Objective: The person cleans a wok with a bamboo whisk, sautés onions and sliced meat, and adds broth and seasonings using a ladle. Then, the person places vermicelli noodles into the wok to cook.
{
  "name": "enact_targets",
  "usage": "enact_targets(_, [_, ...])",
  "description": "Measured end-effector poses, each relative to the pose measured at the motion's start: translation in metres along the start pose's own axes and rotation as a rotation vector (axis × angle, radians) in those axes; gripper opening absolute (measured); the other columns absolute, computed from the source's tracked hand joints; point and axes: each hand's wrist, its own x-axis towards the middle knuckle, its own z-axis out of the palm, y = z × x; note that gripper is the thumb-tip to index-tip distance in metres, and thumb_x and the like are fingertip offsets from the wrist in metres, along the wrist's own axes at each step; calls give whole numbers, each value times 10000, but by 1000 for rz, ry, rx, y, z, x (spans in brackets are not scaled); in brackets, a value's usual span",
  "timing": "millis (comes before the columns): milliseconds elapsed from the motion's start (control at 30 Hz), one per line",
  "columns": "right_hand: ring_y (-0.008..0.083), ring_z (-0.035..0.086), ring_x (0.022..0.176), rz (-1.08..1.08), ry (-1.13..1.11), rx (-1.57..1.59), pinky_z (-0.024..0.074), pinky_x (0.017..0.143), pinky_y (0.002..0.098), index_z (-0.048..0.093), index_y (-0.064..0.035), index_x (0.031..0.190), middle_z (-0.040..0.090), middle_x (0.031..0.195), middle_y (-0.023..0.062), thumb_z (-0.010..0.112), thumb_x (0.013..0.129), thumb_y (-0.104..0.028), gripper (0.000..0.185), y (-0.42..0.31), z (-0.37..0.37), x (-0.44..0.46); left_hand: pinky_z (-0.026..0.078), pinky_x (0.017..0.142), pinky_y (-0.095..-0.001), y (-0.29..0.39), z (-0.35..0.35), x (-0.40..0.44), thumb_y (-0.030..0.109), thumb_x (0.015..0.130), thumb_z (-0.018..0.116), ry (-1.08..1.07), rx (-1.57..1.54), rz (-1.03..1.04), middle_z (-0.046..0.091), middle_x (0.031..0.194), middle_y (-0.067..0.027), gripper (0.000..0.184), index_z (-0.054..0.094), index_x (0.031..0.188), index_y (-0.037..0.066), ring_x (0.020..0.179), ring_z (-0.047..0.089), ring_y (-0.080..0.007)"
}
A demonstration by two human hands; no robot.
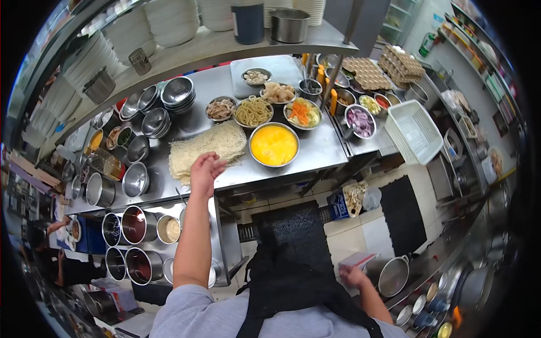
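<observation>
My left hand [207, 170] is over the front edge of a block of pale dry noodles [197, 149] on the steel counter. Its fingers are loosely bent and apart, with nothing visible in them; whether they touch the noodles is unclear. Just right of it sits a bowl of beaten egg [274, 145]. Behind are bowls of cooked yellow noodles [253, 111], sliced meat [220, 109] and shredded vegetables [303, 114]. Low on the right, my right hand [353, 276] is beside a large pot [393, 276]; its fingers are blurred and partly hidden.
Stacked steel bowls [177, 92] stand at the counter's left, under a shelf [186, 56] of dishes. Deep sauce pots [139, 225] occupy a lower table. A white basket [414, 132] overhangs the right counter. Flames [457, 317] show at lower right; another person [79, 270] is far left.
</observation>
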Motion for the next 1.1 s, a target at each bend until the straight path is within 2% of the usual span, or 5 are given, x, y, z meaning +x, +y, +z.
enact_targets(267, [288,692,652,505,317,121,483,422,373,585,-93,1101,638,788,98,545,962,-113,146,-11,-59,-22,570,717,-353,-26,-24,239,71,944,543,351,-47,47,613,1033,-113,226,568,1150,-19,811,666,-280])
enact_targets(400, [279,655,554,472,397,389,460,386,369,539,-81,1070,600,720,101,551,990,-176,125,-5,-113,17,542,548,-340,-54,-60,340,71,921,568,312,424,-177,635,848,-112,123,615,1001,-9,634,638,-240])
enact_targets(567, [239,674,625,209,305,301,487,461,355,553,-60,1146,647,806,109,552,988,-135,175,-120,-137,85,496,420,-329,-53,-50,360,91,859,620,280,296,-283,666,727,-129,112,635,858,-19,497,612,-215])
enact_targets(1000, [234,698,912,-573,-915,-869,529,824,350,626,-21,1152,721,975,147,694,798,-151,383,-339,-123,284,515,482,-323,63,-61,94,115,895,614,752,135,141,578,705,-67,119,514,902,52,565,628,-185])
enact_targets(1100, [209,682,950,-380,-1033,-1005,521,843,332,626,-18,1154,715,1033,138,728,807,-223,416,-374,-82,301,525,495,-314,57,-71,-37,121,896,626,877,39,205,592,719,-70,130,513,910,59,575,633,-177])
